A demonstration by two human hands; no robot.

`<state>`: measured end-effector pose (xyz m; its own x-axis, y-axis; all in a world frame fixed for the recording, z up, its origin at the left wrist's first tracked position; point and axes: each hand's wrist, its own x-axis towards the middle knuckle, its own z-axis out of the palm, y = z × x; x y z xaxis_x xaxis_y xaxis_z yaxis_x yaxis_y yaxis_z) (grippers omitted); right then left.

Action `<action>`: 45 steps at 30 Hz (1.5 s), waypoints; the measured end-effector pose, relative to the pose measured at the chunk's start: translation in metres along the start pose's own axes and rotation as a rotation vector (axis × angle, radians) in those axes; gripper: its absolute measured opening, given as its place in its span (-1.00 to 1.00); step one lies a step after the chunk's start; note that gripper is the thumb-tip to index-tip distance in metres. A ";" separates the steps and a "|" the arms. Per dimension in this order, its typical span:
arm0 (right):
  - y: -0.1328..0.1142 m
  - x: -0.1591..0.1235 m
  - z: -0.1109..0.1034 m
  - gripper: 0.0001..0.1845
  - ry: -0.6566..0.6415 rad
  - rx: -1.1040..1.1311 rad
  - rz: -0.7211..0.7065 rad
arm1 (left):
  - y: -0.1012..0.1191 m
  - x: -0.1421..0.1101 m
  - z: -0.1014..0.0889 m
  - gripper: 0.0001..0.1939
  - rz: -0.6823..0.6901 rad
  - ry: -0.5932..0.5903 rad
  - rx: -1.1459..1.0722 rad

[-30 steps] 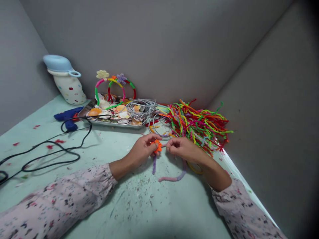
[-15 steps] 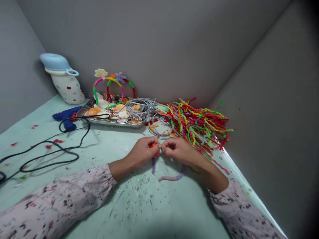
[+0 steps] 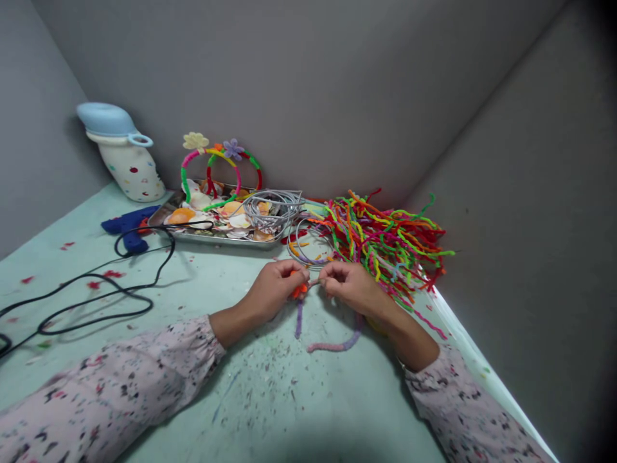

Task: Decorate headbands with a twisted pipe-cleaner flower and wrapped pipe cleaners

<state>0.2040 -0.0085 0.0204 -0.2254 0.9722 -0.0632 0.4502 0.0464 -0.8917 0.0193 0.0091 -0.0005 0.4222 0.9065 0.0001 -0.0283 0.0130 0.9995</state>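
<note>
My left hand (image 3: 282, 283) is closed in a pinch around an orange pipe cleaner flower (image 3: 299, 289), partly hidden by the fingers. A purple pipe cleaner piece (image 3: 299, 319) hangs or lies just below it. My right hand (image 3: 351, 289) pinches the end of a thin greyish-pink strand (image 3: 315, 282) that spans the short gap between both hands. Whether this strand is bare wire or fuzzy stem I cannot tell. Under my right hand a pink-and-purple pipe cleaner (image 3: 332, 346) curves over the table, its upper end hidden by the wrist.
Behind my hands, a metal tray (image 3: 219, 240) holds shells, two decorated hoops (image 3: 184, 173) and coiled grey wire (image 3: 274, 209). Colourful pipe cleaners (image 3: 385, 238) are heaped at right. A blue glue gun (image 3: 128, 225), its black cord (image 3: 130, 289) and a bottle (image 3: 128, 161) stand left.
My right hand has moved slightly right, away from my left, and the strand between them now shows. More of the orange flower is visible under my left fingers.
</note>
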 end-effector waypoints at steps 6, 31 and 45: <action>-0.002 0.001 -0.003 -0.91 0.019 0.055 0.022 | 0.002 -0.001 0.001 -0.79 -0.030 -0.046 -0.036; -0.002 -0.004 0.012 -0.87 0.324 -0.534 -0.541 | -0.002 -0.001 0.000 -0.57 -0.036 -0.048 -0.136; 0.001 -0.010 0.009 -0.74 0.199 -0.815 -0.577 | 0.002 -0.003 0.002 -0.56 -0.047 -0.045 -0.113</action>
<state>0.1990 -0.0205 0.0161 -0.4798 0.7694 0.4217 0.7866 0.5901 -0.1816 0.0198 0.0054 0.0014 0.4657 0.8839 -0.0428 -0.1085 0.1051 0.9885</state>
